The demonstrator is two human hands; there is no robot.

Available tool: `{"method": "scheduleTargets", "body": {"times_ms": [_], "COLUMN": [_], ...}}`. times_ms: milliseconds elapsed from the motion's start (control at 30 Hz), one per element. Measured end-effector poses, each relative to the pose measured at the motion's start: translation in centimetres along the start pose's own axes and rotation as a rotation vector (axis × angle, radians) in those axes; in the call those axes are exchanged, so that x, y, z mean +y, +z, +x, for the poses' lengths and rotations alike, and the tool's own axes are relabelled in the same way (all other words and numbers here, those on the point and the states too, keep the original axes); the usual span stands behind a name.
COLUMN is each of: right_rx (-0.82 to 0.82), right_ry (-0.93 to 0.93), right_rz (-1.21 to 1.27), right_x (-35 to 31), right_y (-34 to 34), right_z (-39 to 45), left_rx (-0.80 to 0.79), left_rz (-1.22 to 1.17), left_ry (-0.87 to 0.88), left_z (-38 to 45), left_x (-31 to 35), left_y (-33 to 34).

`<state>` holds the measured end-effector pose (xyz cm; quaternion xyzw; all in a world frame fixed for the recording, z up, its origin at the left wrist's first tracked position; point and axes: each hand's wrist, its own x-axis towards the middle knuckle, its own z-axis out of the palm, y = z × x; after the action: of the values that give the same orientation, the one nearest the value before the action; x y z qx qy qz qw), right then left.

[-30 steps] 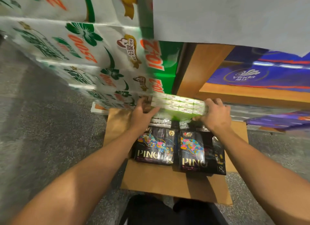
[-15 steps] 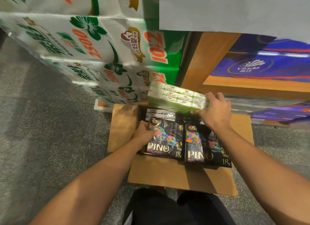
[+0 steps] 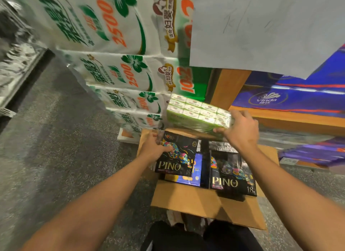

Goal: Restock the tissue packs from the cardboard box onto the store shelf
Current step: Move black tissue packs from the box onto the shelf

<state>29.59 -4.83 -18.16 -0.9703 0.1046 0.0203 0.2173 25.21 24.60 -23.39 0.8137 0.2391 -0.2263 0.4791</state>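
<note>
Head view: an open cardboard box (image 3: 201,204) is seen on the speckled floor (image 3: 56,138) at the lower centre of the frame, its flaps spread outward. A green and white tissue pack (image 3: 197,113) is held above the far edge of the box, just right of centre, by the right hand (image 3: 240,129); the fingers are closed around its right end, and the pack is tilted slightly down toward the right. The left hand (image 3: 155,148) is closed on the upper left corner of a black pack (image 3: 177,155) marked PINO (lifted at an angle, its far edge raised above the box opening). Beneath that pack a blue pack (image 3: 188,179) is partly exposed inside the box. A second black pack (image 3: 232,174), with the same lettering, lies flat in the right half of the box, apart from both hands.

Large white bundles of paper rolls (image 3: 115,69) with green flowers and orange numbers are stacked in the upper left of the frame, next to the box. A wooden shelf (image 3: 291,118) is seen at the right, with purple packs (image 3: 291,99) lying on it. A pale grey sheet (image 3: 261,26) fills the upper right. Dark trouser legs (image 3: 186,237) are visible at the bottom edge.
</note>
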Motion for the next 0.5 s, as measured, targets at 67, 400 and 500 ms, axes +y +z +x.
{"method": "scheduleTargets", "body": {"times_ms": [67,400,500], "right_rx": [0.016,-0.105,-0.206], "right_ry": [-0.055,-0.645,-0.833], "right_rz": [0.037,0.186,0.154], "right_x": [-2.1,-13.1,-16.6], "right_y": [-1.6,-5.7,-6.0], "right_z": [-0.5,-8.0,-14.6], "left_rx": [0.051,0.582,0.827], "left_rz": [-0.024,-0.25,-0.333], "left_ry": [0.026,0.069,-0.005], "left_z": [-2.2,-23.3,-33.8], "left_x": [0.5,-6.2,-10.4], "left_y": [-2.4,-9.9,-9.1]}}
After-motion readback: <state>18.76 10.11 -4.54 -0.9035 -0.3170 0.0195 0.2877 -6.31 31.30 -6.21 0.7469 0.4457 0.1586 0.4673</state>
